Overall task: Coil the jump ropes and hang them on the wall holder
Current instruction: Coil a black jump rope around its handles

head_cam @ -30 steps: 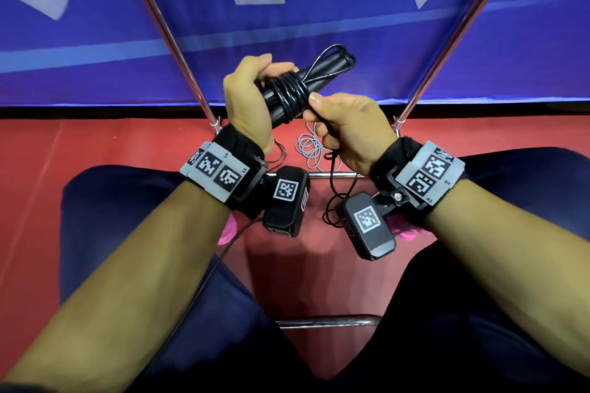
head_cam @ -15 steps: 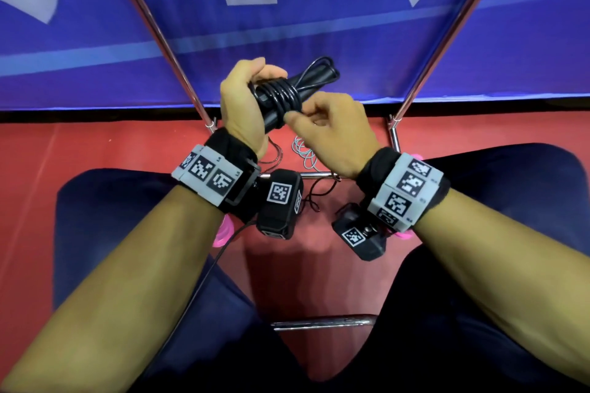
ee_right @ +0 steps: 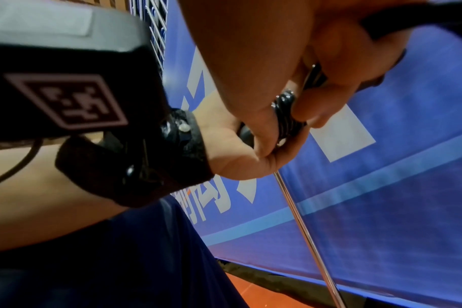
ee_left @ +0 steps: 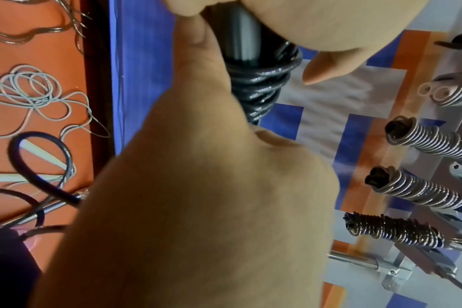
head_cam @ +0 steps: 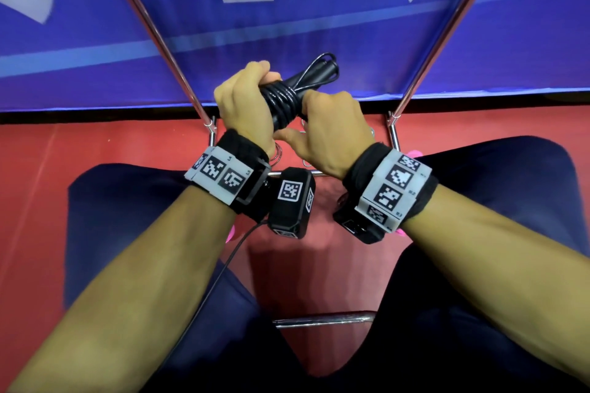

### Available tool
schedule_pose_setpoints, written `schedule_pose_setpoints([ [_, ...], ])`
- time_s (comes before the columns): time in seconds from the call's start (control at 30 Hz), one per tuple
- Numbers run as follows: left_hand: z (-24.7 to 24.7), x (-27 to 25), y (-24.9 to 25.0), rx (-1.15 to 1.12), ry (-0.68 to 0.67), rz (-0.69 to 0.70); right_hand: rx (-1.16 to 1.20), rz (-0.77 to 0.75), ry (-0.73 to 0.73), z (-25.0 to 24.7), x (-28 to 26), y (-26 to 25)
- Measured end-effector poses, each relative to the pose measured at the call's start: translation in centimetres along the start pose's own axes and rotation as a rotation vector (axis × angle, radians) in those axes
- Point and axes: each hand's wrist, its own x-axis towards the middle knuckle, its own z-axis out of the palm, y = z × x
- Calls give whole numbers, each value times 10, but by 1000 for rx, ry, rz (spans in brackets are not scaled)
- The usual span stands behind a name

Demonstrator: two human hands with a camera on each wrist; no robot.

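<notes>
Right hand (head_cam: 332,134) has closed over black rope (head_cam: 282,99).

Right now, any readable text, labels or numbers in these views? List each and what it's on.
Nothing reads cleanly enough to quote.
On the left wristband: tiny print beside the square coded markers, too small to read.
On the right wristband: the same, too small.
On the blue banner: white characters, cropped and tilted, not legible.
On the wrist camera: a coded marker only, no words.
</notes>
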Motion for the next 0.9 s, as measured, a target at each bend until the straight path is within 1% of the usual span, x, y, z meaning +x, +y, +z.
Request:
schedule_pose_setpoints([
  [0.1, 4, 1, -1, 75, 5, 75, -14, 42, -3, -5, -3, -5],
  [0.17, 6, 4, -4, 119, 11, 93, -20, 72, -27, -7, -4, -8],
  [0.27, 5, 10, -9, 241, -49, 47, -41, 91, -70, -7, -6, -10],
  [0.33, 5, 10, -11, 224, -60, -7, -37, 86, -76, -6, -8, -10],
  [0.4, 5, 11, -13, 193, -73, 16, -5, 69, -62, -4, -9, -7],
  [0.43, 4, 11, -14, 201, -106, 42, 2, 58, -49, -3, -9, -4],
  [0.5, 3, 10, -13, 210, -249, 46, -17, 60, -17, -1, -7, 4],
  [0.57, 1, 8, -13, 200, -376, -15, -38, 77, 10, 0, -6, 12],
  [0.6, -1, 7, -14, 183, -391, -46, -40, 76, 12, 2, -6, 12],
  [0.67, 0, 0, -13, 140, -336, -84, -48, 56, -7, 8, -8, 9],
  [0.73, -1, 0, -13, 192, -259, -63, -46, 33, -33, 15, -8, 6],
  [0.8, -7, 7, -12, 281, -241, 14, -22, 1, -80, 17, -5, 5],
  [0.9, -15, 20, -11, 451, -281, 148, 2, -55, -126, 9, -1, 10],
])
